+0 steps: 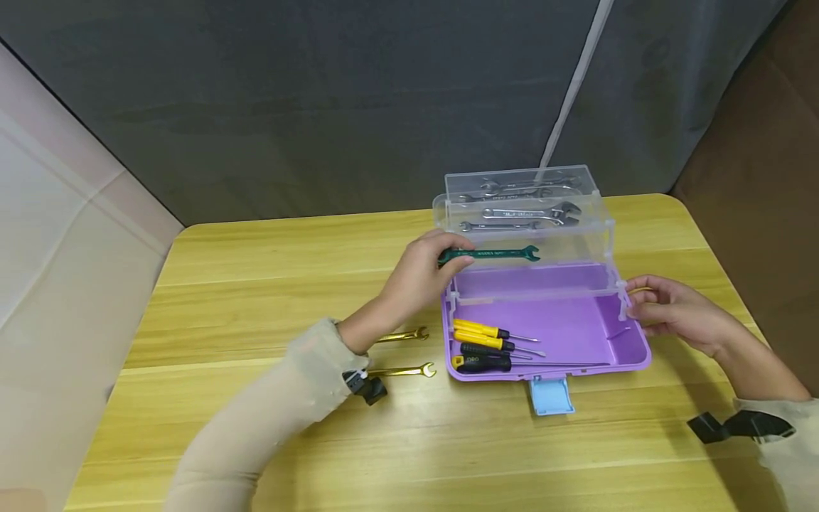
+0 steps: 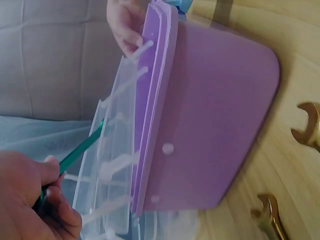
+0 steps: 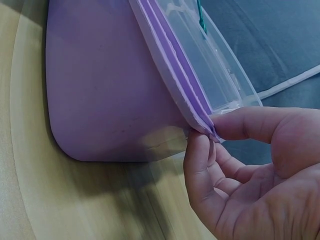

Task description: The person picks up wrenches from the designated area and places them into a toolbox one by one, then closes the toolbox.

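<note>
My left hand [image 1: 419, 270] pinches a green open-end wrench [image 1: 499, 253] by one end, holding it level over the front of the clear trays [image 1: 531, 245]. These trays stand raised at the back of a purple toolbox [image 1: 550, 373]. Several silver wrenches lie in them, an adjustable wrench [image 1: 544, 214] among them. With thumb and fingers my right hand [image 1: 678, 313] grips the toolbox's right rim [image 3: 192, 107]. Inside the purple bottom lie two yellow-handled screwdrivers [image 1: 480, 334] and two black-handled ones, the larger black screwdriver [image 1: 481, 363] nearest the front.
Two gold wrenches [image 1: 409, 370] lie on the wooden table [image 1: 256, 299] left of the toolbox, partly hidden by my left forearm. A light blue latch [image 1: 552, 397] hangs open at the toolbox's front. Behind the table rises a dark grey curtain [image 1: 320, 107].
</note>
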The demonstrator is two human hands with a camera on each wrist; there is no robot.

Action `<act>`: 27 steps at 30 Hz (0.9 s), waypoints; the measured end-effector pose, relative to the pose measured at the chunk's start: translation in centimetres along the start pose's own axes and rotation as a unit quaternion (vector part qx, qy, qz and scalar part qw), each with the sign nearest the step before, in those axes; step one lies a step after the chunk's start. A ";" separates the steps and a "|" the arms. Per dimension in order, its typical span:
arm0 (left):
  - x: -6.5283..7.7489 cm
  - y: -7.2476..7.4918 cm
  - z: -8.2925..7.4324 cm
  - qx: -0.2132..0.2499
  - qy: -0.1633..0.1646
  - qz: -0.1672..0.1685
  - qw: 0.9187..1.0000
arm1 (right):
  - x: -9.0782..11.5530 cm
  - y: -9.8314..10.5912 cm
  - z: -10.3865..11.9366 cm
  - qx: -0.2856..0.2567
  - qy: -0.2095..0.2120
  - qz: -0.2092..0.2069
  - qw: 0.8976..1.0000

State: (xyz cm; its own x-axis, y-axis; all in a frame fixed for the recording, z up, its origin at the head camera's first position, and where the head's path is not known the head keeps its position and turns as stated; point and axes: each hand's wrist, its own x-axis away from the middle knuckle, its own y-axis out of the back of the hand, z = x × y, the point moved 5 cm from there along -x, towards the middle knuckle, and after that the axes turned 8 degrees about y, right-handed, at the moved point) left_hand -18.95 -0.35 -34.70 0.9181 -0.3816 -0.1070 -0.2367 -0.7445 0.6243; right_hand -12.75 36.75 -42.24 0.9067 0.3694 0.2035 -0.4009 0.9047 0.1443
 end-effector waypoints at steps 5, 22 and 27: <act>-0.5 -1.2 -0.5 -0.033 0.019 0.007 0.999 | 0.0 0.0 -0.1 -0.007 0.002 0.002 1.000; -0.9 -2.7 -0.9 -0.004 0.051 -0.023 0.998 | 0.0 -0.1 -0.1 -0.014 0.006 0.003 1.000; -0.9 -2.6 -0.5 0.049 0.057 -0.027 0.997 | -0.1 -0.1 -0.2 -0.018 0.004 -0.001 1.000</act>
State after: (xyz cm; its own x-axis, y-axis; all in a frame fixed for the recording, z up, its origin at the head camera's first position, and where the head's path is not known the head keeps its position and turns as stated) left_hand -19.00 2.18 -35.79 0.9592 -0.2789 -0.0461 -0.2106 -0.8139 0.5415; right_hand -12.75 36.70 -42.46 0.9086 0.3694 0.1949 -0.3945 0.9123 0.1098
